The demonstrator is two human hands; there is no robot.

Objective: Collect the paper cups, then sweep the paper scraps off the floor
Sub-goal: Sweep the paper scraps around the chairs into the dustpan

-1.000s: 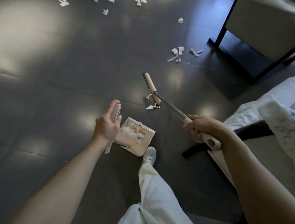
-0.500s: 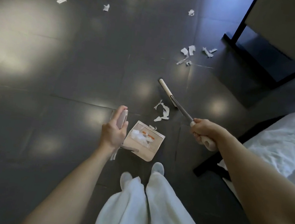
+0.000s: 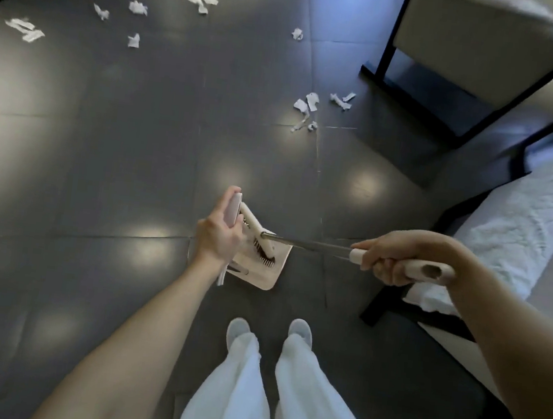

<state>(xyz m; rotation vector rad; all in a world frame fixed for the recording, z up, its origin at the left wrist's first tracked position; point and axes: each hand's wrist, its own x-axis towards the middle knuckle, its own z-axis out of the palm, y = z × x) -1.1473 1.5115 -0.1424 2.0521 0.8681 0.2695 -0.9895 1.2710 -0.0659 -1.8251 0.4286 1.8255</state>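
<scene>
Far left on the dark tiled floor [image 3: 102, 155], scattered white torn paper scraps [image 3: 26, 30], more far centre. Near centre, left hand [image 3: 218, 235] curled round the pale handle of a beige plastic dustpan [image 3: 261, 273]. Over the pan, dark-bristled head of a metal-shafted broom [image 3: 312, 245]. Right hand [image 3: 393, 257] gripping its cream handle.

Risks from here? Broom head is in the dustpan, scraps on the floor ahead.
1. Right hand lifting the broom out of the dustpan, held by the left hand, may flick paper back out.
2. The scrap cluster lies near the black chair frame; a stroke may push pieces under it.
</scene>
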